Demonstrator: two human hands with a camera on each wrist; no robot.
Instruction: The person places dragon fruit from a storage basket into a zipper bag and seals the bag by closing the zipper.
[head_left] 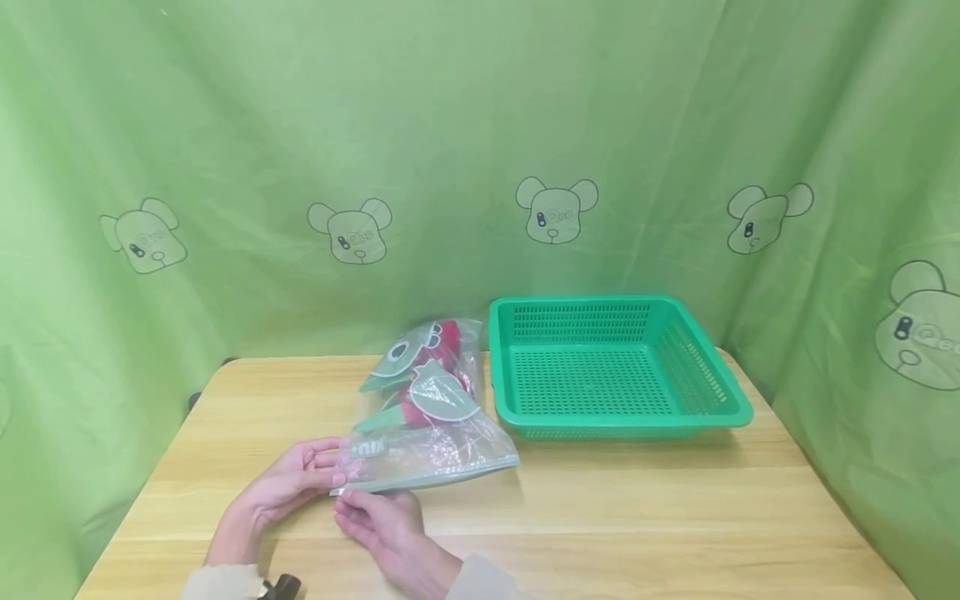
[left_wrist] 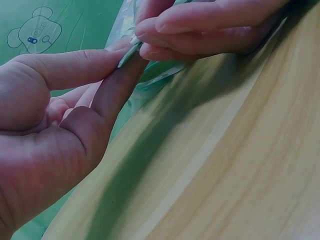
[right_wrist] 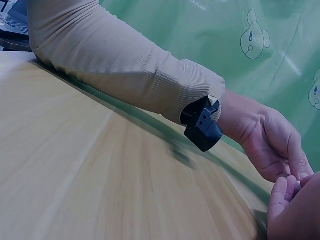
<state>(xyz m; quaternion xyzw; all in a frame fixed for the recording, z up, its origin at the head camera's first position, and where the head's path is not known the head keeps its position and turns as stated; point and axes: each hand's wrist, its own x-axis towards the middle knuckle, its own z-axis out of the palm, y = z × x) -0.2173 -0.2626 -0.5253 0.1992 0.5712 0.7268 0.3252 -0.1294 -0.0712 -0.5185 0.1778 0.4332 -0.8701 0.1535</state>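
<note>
A clear zip bag [head_left: 450, 450] lies on the table with its green-edged opening toward me. Inside it are red things with pale green, white-outlined shapes [head_left: 442, 393]; their kind is unclear through the plastic. At the opening's left corner, my left hand [head_left: 288, 479] pinches the bag between thumb and fingers. Just beside it, the fingers of my right hand [head_left: 390, 529] grip the same edge. Close up in the left wrist view, the green strip [left_wrist: 131, 54] runs between the left thumb and forefinger, and the right fingertips meet it. The right wrist view hides the bag behind the hands.
A green plastic basket [head_left: 600, 421] with slotted walls stands to the right of the bag, toward the table's back. Green curtains [head_left: 465, 125] printed with bear heads hang behind and at both sides. A black device [right_wrist: 204, 125] is strapped to the left wrist.
</note>
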